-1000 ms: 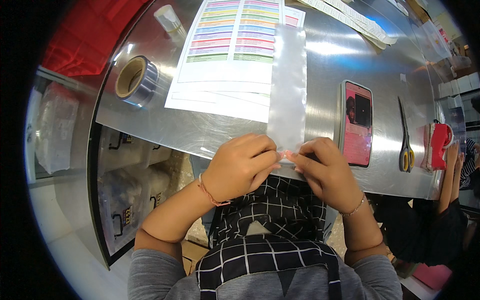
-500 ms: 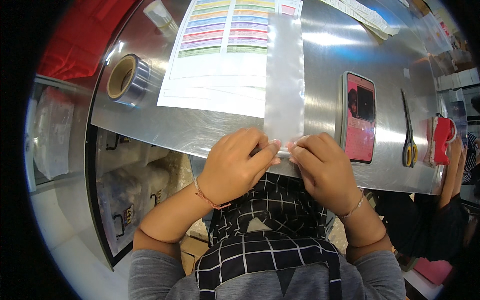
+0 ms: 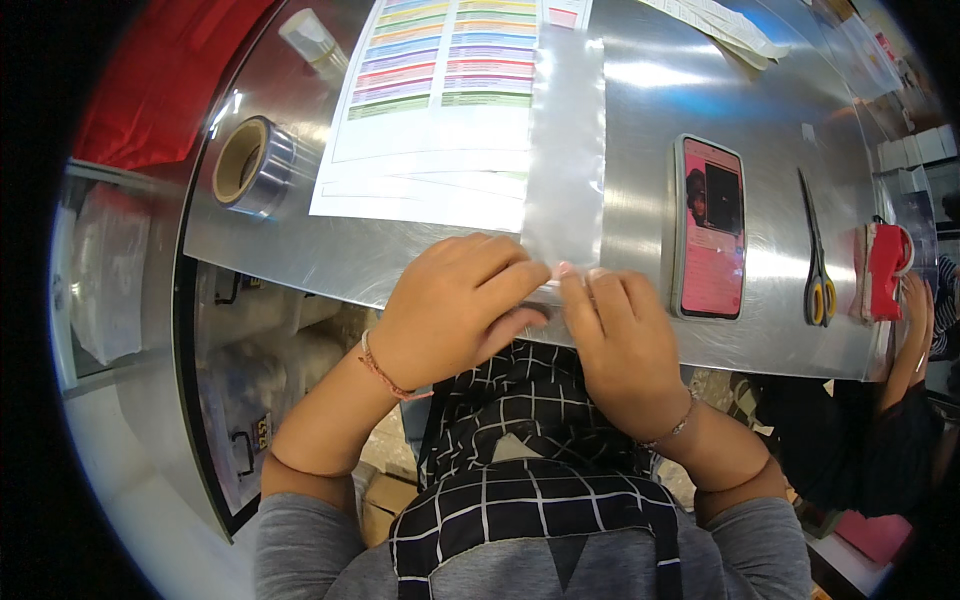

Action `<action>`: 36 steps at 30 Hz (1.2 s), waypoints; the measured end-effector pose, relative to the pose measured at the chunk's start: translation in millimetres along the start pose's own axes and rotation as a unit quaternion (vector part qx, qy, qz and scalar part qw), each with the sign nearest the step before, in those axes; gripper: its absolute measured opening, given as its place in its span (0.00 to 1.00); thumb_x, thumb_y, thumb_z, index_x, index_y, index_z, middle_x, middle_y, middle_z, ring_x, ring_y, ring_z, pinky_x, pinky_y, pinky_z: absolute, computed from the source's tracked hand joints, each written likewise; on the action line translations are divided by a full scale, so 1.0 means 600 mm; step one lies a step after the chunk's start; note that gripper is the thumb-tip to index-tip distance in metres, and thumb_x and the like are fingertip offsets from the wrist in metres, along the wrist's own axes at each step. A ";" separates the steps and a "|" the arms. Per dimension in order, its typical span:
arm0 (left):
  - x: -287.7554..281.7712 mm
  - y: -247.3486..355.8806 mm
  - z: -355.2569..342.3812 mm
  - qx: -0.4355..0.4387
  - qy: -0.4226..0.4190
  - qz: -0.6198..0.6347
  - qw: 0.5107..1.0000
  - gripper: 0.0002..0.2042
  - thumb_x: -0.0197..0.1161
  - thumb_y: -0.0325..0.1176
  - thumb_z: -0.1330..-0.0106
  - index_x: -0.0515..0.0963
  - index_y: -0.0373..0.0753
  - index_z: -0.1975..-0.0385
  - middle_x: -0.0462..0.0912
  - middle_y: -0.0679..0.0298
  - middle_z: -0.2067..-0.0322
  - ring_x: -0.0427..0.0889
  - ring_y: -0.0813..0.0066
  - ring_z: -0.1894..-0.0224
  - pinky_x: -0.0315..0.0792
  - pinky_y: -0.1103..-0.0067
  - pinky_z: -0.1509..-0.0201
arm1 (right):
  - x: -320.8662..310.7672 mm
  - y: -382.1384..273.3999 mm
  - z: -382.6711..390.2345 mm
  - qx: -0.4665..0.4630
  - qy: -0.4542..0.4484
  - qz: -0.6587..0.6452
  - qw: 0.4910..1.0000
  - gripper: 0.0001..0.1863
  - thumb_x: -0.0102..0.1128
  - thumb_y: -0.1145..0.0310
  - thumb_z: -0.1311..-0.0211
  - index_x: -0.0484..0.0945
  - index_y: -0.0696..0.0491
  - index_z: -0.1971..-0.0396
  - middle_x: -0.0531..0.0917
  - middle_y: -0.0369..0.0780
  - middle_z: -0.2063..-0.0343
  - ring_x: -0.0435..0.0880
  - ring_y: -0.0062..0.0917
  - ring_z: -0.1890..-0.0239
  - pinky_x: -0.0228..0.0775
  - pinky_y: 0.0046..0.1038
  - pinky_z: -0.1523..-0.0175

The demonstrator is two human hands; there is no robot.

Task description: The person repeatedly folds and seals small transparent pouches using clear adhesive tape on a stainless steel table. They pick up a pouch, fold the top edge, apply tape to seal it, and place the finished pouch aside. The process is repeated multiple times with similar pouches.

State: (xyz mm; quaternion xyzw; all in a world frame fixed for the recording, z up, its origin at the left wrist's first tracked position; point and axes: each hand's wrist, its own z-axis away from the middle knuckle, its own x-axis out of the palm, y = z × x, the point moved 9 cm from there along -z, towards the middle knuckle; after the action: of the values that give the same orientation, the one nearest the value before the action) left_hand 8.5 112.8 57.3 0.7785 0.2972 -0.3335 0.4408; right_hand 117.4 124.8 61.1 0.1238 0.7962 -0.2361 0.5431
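A: What's different from half a second ago?

B: The right hand (image 3: 625,340) has flattened. Its fingers were curled then; now they reach out straighter over the near end of the clear strip (image 3: 563,170). On the left hand (image 3: 455,300), the thumb has dropped away from the forefinger

A: Meaning what for the work?

B: I'd judge it has gone from fine pinching to pressing or smoothing that end. The rest of the strip looks untouched

A: So is either hand gripping it?

B: Left thumb and forefinger stand apart, with the forefinger's tip at the strip's end. The right thumb is hidden, so I can't tell whether that hand pinches anything

A: And where does the strip lie?

B: Straight out ahead of both hands, near end under or against the fingertips, far end beside and partly over the paper (image 3: 430,165). The phone (image 3: 712,230) sits apart, to its right
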 end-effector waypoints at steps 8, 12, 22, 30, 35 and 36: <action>0.006 0.011 0.009 0.020 0.027 -0.013 0.999 0.08 0.71 0.31 0.44 0.79 0.38 0.70 0.78 0.63 0.68 0.80 0.64 0.64 0.74 0.71 0.61 | -0.007 -0.020 0.007 -0.028 0.033 0.075 0.996 0.19 0.60 0.76 0.49 0.80 0.68 0.56 0.75 0.43 0.64 0.77 0.33 0.61 0.74 0.29 0.58; 0.008 0.019 0.013 0.017 0.024 -0.024 0.999 0.08 0.70 0.32 0.43 0.79 0.38 0.68 0.77 0.63 0.68 0.79 0.64 0.65 0.73 0.71 0.62 | -0.012 -0.036 0.011 -0.035 0.074 0.124 0.989 0.19 0.60 0.78 0.47 0.79 0.71 0.55 0.74 0.43 0.66 0.77 0.31 0.61 0.74 0.27 0.59; 0.000 0.035 0.010 0.032 0.081 -0.038 0.995 0.10 0.70 0.30 0.44 0.79 0.37 0.65 0.79 0.62 0.65 0.81 0.62 0.63 0.76 0.71 0.58 | 0.009 -0.003 -0.004 -0.003 -0.020 -0.014 1.000 0.24 0.57 0.78 0.46 0.74 0.73 0.48 0.74 0.47 0.62 0.74 0.38 0.58 0.73 0.32 0.55; 0.004 0.001 -0.012 0.033 0.034 -0.009 0.999 0.09 0.70 0.28 0.44 0.79 0.35 0.66 0.79 0.60 0.66 0.81 0.58 0.64 0.77 0.69 0.57 | 0.002 -0.012 -0.015 0.025 0.077 0.018 0.997 0.18 0.55 0.75 0.44 0.75 0.66 0.54 0.73 0.47 0.62 0.74 0.36 0.59 0.71 0.35 0.56; 0.009 -0.003 -0.027 0.007 -0.021 -0.029 0.999 0.12 0.70 0.28 0.45 0.77 0.35 0.63 0.77 0.58 0.66 0.80 0.58 0.62 0.76 0.68 0.57 | 0.005 0.001 -0.021 0.002 0.073 0.029 0.997 0.20 0.55 0.75 0.45 0.77 0.69 0.53 0.75 0.47 0.64 0.76 0.37 0.60 0.72 0.34 0.56; 0.007 0.000 -0.025 -0.003 -0.008 -0.019 1.000 0.13 0.70 0.28 0.45 0.76 0.35 0.63 0.77 0.58 0.66 0.80 0.58 0.61 0.76 0.68 0.57 | 0.003 0.003 -0.022 -0.005 0.078 0.040 0.996 0.20 0.55 0.75 0.45 0.77 0.69 0.52 0.76 0.47 0.64 0.76 0.37 0.61 0.72 0.34 0.56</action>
State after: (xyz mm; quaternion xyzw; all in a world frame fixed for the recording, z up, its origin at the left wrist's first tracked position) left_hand 14.7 126.8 59.8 0.7686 0.3097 -0.3475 0.4388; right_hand 107.0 132.8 62.9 0.1708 0.8315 -0.2002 0.4893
